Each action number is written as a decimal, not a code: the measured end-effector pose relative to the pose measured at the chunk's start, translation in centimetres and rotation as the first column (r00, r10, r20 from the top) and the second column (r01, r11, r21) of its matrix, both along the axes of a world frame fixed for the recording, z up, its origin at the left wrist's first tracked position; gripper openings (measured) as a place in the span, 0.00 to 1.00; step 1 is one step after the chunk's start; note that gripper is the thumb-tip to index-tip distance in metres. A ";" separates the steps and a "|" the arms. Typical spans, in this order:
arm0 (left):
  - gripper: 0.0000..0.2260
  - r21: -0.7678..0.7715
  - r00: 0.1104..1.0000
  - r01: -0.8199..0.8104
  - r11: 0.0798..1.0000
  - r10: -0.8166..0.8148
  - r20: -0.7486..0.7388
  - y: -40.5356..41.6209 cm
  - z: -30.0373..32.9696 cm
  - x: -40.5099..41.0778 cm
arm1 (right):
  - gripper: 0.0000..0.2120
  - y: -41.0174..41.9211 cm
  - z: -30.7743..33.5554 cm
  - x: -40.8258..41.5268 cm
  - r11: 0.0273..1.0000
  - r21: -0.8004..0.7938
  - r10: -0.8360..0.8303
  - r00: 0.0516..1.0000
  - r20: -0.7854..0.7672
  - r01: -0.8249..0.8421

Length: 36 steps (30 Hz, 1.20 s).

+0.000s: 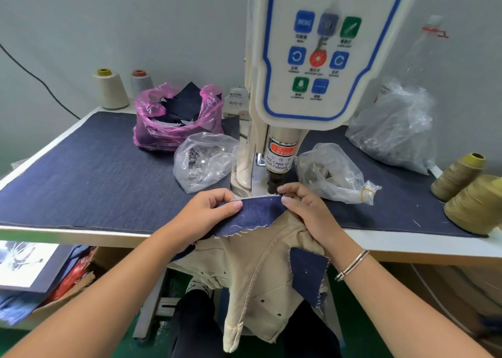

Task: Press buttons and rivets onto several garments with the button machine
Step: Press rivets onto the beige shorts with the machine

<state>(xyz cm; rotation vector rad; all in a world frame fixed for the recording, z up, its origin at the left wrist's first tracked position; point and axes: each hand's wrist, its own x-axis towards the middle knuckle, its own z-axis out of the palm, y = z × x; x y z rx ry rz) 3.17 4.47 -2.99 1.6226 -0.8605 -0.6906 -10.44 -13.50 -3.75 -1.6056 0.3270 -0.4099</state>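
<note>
Denim strip (254, 211), at the table's (89, 167) front edge beneath the button machine (282, 151) head: pinched by left hand (209, 208) and right hand (307, 208), thumbs on top. Beige garment (260, 270) hangs below the edge under the strip. Two clear bags of hardware (203, 159) flank the machine's column.

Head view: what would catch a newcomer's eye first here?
The tall white button machine with its blue-edged panel of coloured buttons dominates top centre. Just below its dark press head, the left hand and right hand pinch a dark blue denim strip over a beige garment. A pink plastic bag of dark fabric scraps sits back left on the denim-covered table.
</note>
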 end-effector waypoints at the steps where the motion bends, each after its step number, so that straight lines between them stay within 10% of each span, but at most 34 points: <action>1: 0.11 -0.005 1.000 0.010 1.000 -0.010 -0.015 0.0 0.0 0.0 | 0.13 0.1 -0.2 0.0 1.000 0.009 -0.009 1.000 0.004 0.009; 36: 0.14 -0.079 0.981 0.012 0.997 -0.027 -0.190 -1.9 -0.5 0.4 | 0.10 -0.4 -1.1 0.7 0.965 0.132 -0.236 0.971 0.044 0.228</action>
